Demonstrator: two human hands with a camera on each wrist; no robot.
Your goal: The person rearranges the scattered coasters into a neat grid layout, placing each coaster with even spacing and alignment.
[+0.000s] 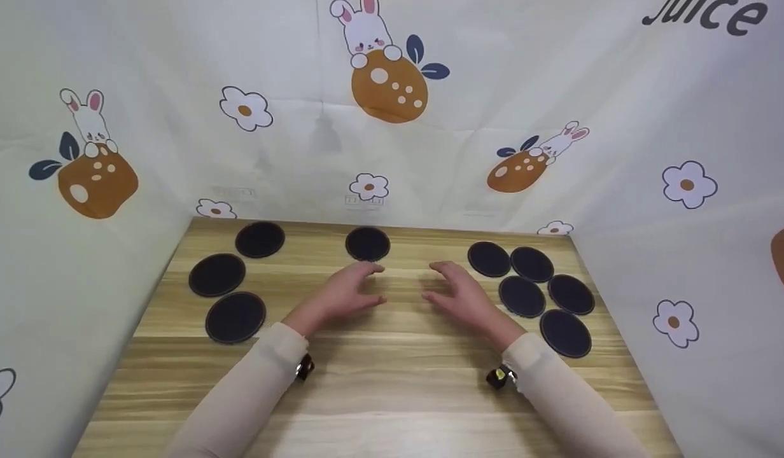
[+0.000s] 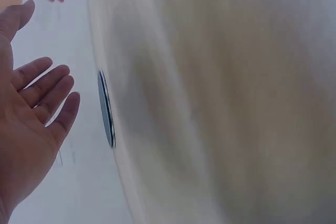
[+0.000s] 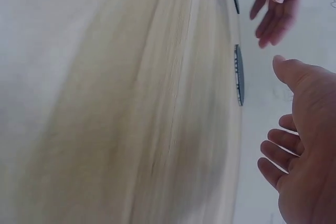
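My left hand [image 1: 342, 291] hovers over the middle of the wooden table, palm facing inward, thumb and fingers apart with nothing between them. Just beyond its fingertips lies a round black disc [image 1: 368, 243]. Opposite it, my right hand [image 1: 459, 294] is held in the same way, also holding nothing. A black disc [image 1: 522, 296] lies to the right of that hand, nearest to it in a group of several. In the left wrist view the left hand [image 2: 31, 114] shows relaxed, slightly bent fingers. The right wrist view shows the right hand [image 3: 307, 140] likewise loose, above the table.
Toward the left edge of the table [image 1: 392, 394] lie three more black discs, one of them [image 1: 235, 317] closest to the left sleeve. Several discs, such as the front one [image 1: 566, 333], cluster at the right. Printed white cloth [image 1: 430, 159] walls the back and sides.
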